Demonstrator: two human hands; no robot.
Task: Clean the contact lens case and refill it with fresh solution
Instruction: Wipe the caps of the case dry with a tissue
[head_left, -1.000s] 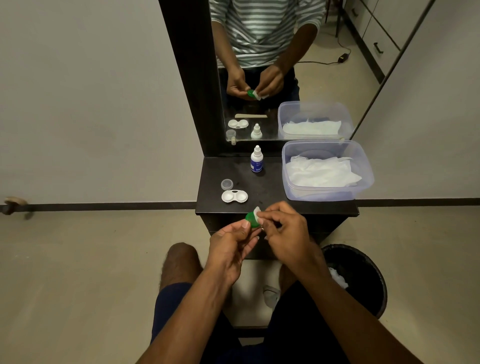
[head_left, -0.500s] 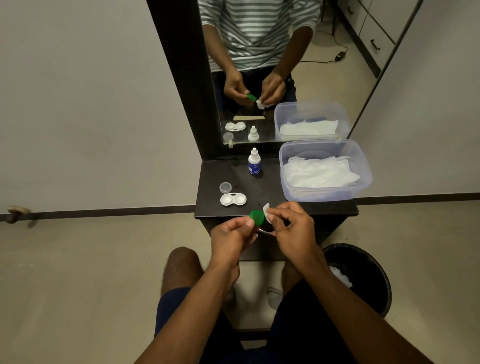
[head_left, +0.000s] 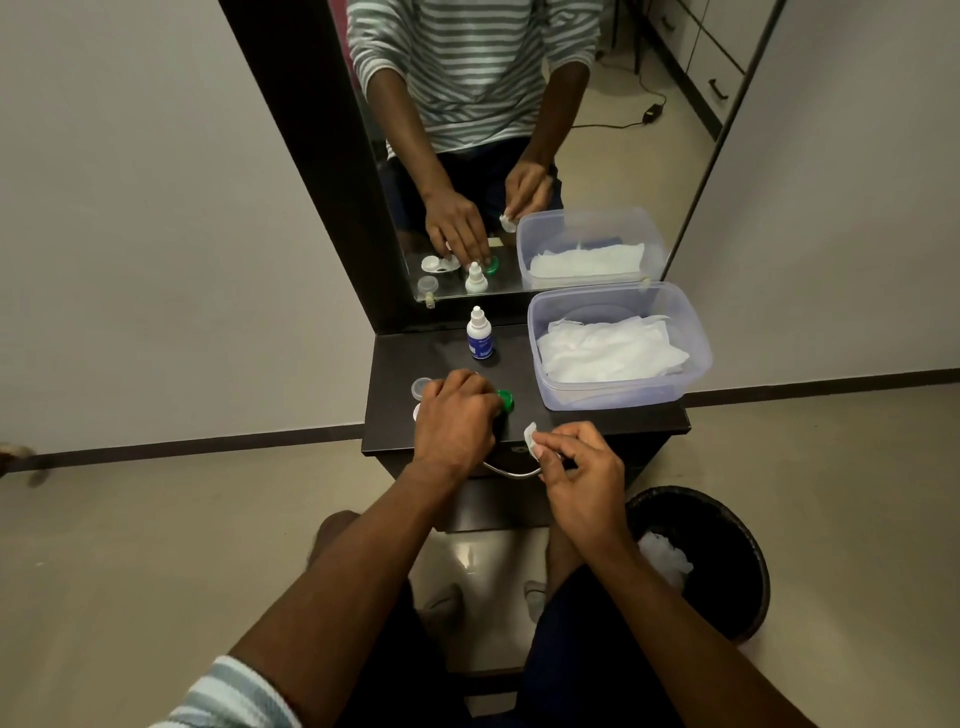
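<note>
Left hand (head_left: 457, 421) palm-down on the dark table (head_left: 613, 421), fingertips closed on the green cap (head_left: 506, 400). Right hand (head_left: 582, 473), nearer, pinches a white tissue wad (head_left: 530, 435).

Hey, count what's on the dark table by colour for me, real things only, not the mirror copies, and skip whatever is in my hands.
White: 2, the dropper bottle and the lens case, mostly hidden by the left hand
Green: 1, the cap
Clear: 2, the small lid and the tissue tub
Total: 5
</note>
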